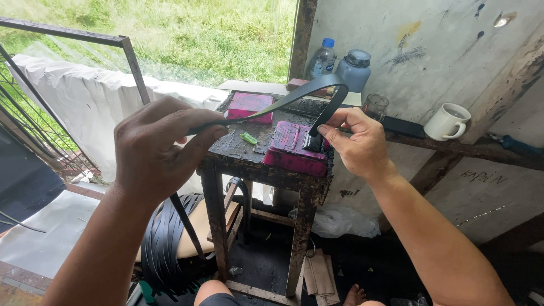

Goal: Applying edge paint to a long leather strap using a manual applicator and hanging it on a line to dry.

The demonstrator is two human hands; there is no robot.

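Black flat rubber strap (294,96) arched between grips: left hand (156,150), right hand (354,141) both pinched it; loop end could spring free.

Clear bottle (323,58), blue cap, paper label, beside grey jar (352,69) at wall.

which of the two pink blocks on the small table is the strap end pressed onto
The nearer pink block, at the front edge of the stained wooden table, under the right hand pinching the black strap. The other pink block lies farther back, untouched.
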